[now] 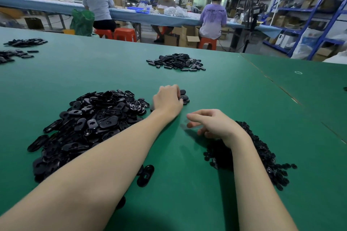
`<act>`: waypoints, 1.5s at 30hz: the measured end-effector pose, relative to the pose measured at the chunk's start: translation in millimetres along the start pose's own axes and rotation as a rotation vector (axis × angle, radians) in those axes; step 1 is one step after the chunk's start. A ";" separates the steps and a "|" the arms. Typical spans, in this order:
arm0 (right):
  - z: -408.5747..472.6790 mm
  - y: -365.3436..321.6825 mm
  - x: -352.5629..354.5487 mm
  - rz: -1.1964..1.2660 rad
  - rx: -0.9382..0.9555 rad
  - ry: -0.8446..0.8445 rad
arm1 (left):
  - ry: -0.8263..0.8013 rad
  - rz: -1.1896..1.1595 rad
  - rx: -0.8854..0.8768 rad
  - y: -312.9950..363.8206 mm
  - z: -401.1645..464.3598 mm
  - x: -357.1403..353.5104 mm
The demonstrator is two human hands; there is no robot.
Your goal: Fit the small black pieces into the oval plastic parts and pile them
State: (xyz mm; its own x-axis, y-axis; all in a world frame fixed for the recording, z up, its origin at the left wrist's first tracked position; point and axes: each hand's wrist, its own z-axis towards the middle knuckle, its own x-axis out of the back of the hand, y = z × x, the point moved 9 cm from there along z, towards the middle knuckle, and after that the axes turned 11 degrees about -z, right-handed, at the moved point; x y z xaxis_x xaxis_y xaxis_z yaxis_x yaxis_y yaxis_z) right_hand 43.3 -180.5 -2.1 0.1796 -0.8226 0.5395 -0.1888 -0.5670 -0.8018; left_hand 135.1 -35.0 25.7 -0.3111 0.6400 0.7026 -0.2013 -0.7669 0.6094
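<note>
While reaching: left hand (167, 99) on oval parts (184, 97)

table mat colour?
Plain green table mat, no pattern; head view, the only one.

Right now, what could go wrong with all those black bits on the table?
The left hand grips a few oval parts; one might slip out. The left forearm lies against the big pile and could knock parts away. The right hand hangs beside the small pieces and might scatter them.
</note>
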 end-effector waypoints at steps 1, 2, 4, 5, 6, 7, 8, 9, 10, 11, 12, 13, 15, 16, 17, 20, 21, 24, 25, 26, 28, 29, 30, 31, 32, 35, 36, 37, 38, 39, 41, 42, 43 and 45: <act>0.2 -0.2 0.2 0.005 0.004 -0.002 | 0.003 -0.003 -0.006 -0.8 -1.0 0.0; 0.6 -0.2 0.1 0.008 0.006 -0.005 | 0.012 -0.013 -0.012 -1.6 -2.8 1.7; 0.6 -0.2 -0.6 0.017 0.007 -0.008 | 0.034 -0.049 -0.022 -2.4 -8.9 9.3; 0.3 -0.7 -1.3 0.021 0.004 -0.011 | 0.041 -0.073 -0.026 -2.7 -13.7 14.6; -0.2 -1.2 -2.0 0.020 0.001 -0.014 | 0.038 -0.096 -0.029 -2.9 -19.4 19.6; -0.8 -1.6 -2.8 0.016 -0.003 -0.017 | 0.026 -0.117 -0.030 -3.0 -25.8 24.3; -1.4 -2.1 -3.0 0.009 -0.007 -0.018 | 0.004 -0.135 -0.029 -3.0 -32.3 28.5; -2.0 -2.6 -3.3 0.000 -0.008 -0.018 | -0.020 -0.145 -0.028 -3.1 -38.6 33.2; -2.5 -3.1 -3.6 -0.010 -0.008 -0.017 | -0.041 -0.146 -0.027 -3.7 -43.7 39.7; -2.8 -3.6 -4.2 -0.019 -0.007 -0.016 | -0.051 -0.141 -0.029 -4.9 -47.2 48.3; -3.1 -3.9 -4.7 -0.028 -0.007 -0.016 | -0.050 -0.134 -0.031 -7.1 -49.1 58.4; -3.2 -4.3 -5.4 -0.040 -0.006 -0.016 | -0.046 -0.122 -0.030 -10.5 -49.7 68.4; -2.9 -5.8 -6.7 -0.066 -0.007 -0.018 | -0.061 -0.052 -0.017 -19.3 -49.5 81.6; -2.5 -6.7 -7.3 -0.079 -0.008 -0.017 | -0.084 0.004 -0.007 -23.8 -50.1 83.2; -2.0 -7.4 -7.8 -0.092 -0.009 -0.015 | -0.110 0.061 0.004 -27.6 -51.0 82.3; -0.7 -8.2 -8.3 -0.124 -0.012 -0.003 | -0.166 0.189 0.043 -36.9 -53.3 75.1; -0.4 -8.4 -8.7 -0.131 -0.011 0.000 | -0.170 0.235 0.048 -39.2 -53.4 74.1; 0.5 -7.7 -8.6 -0.137 -0.004 0.005 | -0.139 0.358 0.055 -45.5 -53.5 75.7; 1.0 -7.7 -8.5 -0.138 -0.001 0.006 | -0.123 0.380 0.064 -48.1 -54.5 76.5; 1.4 -7.6 -8.6 -0.140 0.000 0.008 | -0.108 0.391 0.074 -50.7 -56.0 76.9; 2.2 -7.6 -8.7 -0.142 -0.002 0.009 | -0.085 0.390 0.098 -54.8 -59.1 78.1; 2.4 -7.5 -8.8 -0.142 -0.003 0.010 | -0.076 0.388 0.108 -56.1 -59.6 78.9; 2.6 -7.3 -8.8 -0.144 -0.003 0.011 | -0.069 0.389 0.113 -57.1 -59.6 79.7; 2.8 -7.2 -8.7 -0.146 -0.002 0.012 | -0.060 0.391 0.115 -57.6 -58.9 80.7; 2.9 -7.2 -8.6 -0.147 0.000 0.012 | -0.051 0.391 0.114 -57.7 -58.1 81.8; 3.5 -7.2 -8.4 -0.147 0.002 0.014 | -0.030 0.367 0.113 -57.8 -57.0 83.3; 3.6 -7.2 -8.6 -0.144 0.002 0.014 | -0.022 0.357 0.109 -57.1 -57.2 83.5; 3.7 -7.2 -8.6 -0.143 0.002 0.013 | -0.013 0.347 0.102 -55.7 -57.3 84.0; 3.6 -7.2 -8.6 -0.144 0.001 0.013 | 0.000 0.337 0.093 -53.9 -57.3 84.8; 3.6 -7.1 -8.6 -0.146 0.000 0.012 | 0.013 0.328 0.084 -52.2 -57.2 86.3; 3.5 -6.8 -8.4 -0.147 -0.002 0.011 | 0.042 0.311 0.066 -49.2 -56.8 89.5; 3.5 -6.7 -8.1 -0.146 -0.001 0.011 | 0.056 0.301 0.058 -48.2 -56.5 91.1; 3.6 -6.5 -8.0 -0.146 -0.001 0.011 | 0.065 0.290 0.050 -47.3 -56.2 92.5; 4.1 -6.0 -7.7 -0.148 -0.001 0.013 | 0.079 0.265 0.025 -43.9 -56.2 95.2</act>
State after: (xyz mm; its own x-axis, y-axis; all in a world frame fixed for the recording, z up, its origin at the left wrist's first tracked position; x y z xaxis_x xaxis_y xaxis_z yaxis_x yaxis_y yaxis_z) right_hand 47.1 -170.6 -2.4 0.1936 -0.7302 0.6552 -0.1619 -0.6825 -0.7127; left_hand 62.1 56.9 45.2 -0.4214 0.4103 0.8087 -0.0800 -0.9051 0.4175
